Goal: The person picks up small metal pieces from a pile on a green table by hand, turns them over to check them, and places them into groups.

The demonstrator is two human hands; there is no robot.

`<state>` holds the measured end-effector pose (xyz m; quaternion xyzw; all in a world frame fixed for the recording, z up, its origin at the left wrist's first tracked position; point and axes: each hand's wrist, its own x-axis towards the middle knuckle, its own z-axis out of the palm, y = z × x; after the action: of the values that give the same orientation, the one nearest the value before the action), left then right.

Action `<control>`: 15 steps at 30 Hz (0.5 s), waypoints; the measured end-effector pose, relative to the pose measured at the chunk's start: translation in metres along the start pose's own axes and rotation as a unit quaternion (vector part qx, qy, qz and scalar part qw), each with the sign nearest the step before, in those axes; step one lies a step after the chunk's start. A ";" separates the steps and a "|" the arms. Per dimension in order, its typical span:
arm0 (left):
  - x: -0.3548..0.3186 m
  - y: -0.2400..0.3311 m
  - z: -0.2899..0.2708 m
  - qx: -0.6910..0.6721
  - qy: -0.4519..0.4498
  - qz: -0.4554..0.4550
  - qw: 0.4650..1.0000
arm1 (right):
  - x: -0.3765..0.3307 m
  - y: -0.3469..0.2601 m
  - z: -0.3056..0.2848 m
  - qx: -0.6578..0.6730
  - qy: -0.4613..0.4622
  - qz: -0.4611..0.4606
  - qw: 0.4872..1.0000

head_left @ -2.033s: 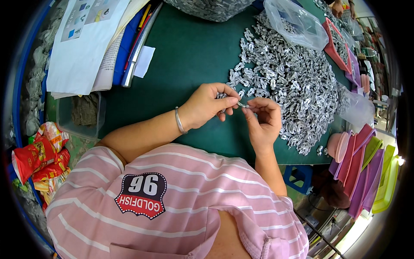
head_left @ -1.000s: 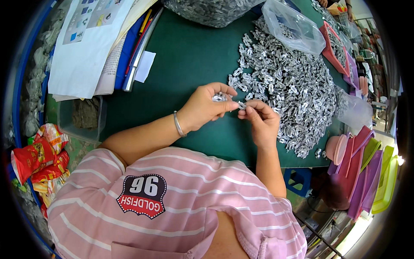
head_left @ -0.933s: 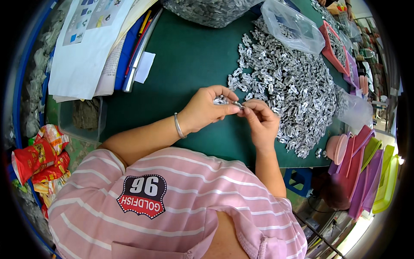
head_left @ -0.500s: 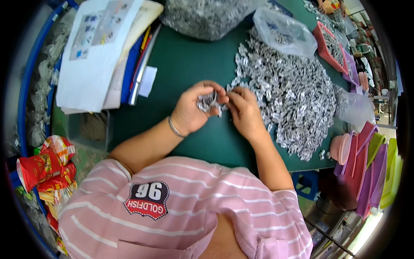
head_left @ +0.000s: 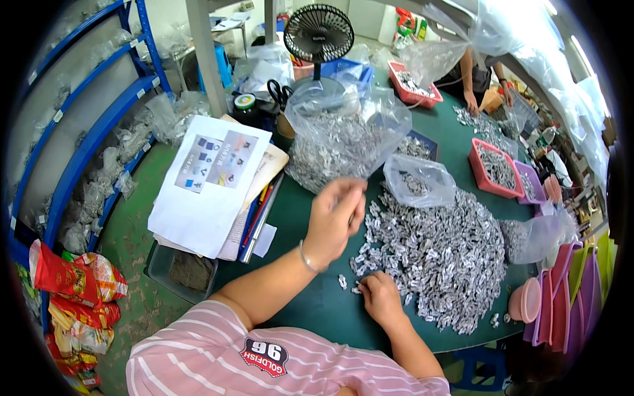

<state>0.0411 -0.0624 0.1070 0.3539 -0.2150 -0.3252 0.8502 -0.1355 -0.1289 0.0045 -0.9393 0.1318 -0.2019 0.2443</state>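
My left hand (head_left: 335,221), with a silver bangle (head_left: 306,257) at the wrist, is raised over the green table (head_left: 290,231), in front of the bulging clear plastic bag of metal parts (head_left: 323,148). Its fingers are curled together, a little blurred, and what they may hold is hidden. Low at the pile's near left edge, my right hand (head_left: 384,298) has its fingertips pressed together on a small silver metal part (head_left: 356,290). Another loose metal part (head_left: 342,281) lies just left of it. The big pile of silver metal parts (head_left: 442,264) spreads to the right.
Papers and folders (head_left: 208,188) with pens lie at the left. A clear bag (head_left: 419,181) rests on the pile. Behind stand a black fan (head_left: 319,34) and a pink basket (head_left: 494,168). Another person's hands (head_left: 471,102) are at the far right. Blue shelving (head_left: 99,132) stands left.
The view has tilted up, showing the fan and shelves. My hands, close together before with metal parts in the left palm, are apart; the left has risen toward the bag.
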 end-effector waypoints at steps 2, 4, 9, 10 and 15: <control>0.035 0.033 0.025 0.151 0.008 0.186 0.971 | -0.002 0.000 0.001 -0.013 0.003 -0.003 1.000; 0.080 0.055 0.032 0.358 0.054 0.396 0.844 | -0.002 -0.001 0.001 -0.026 -0.002 0.003 1.000; 0.149 0.070 0.018 0.749 -0.083 0.112 0.647 | -0.004 -0.003 0.001 -0.030 0.001 0.007 1.000; 0.150 0.063 0.009 0.751 -0.080 0.115 0.645 | -0.005 -0.001 0.002 -0.028 0.007 -0.002 1.000; 0.124 0.051 0.001 0.802 -0.154 0.130 0.563 | 0.000 0.002 -0.002 -0.008 -0.024 0.002 1.000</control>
<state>0.1472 -0.1227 0.1624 0.8026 -0.5587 0.0450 0.2041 -0.1369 -0.1313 0.0055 -0.9454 0.1295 -0.1779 0.2405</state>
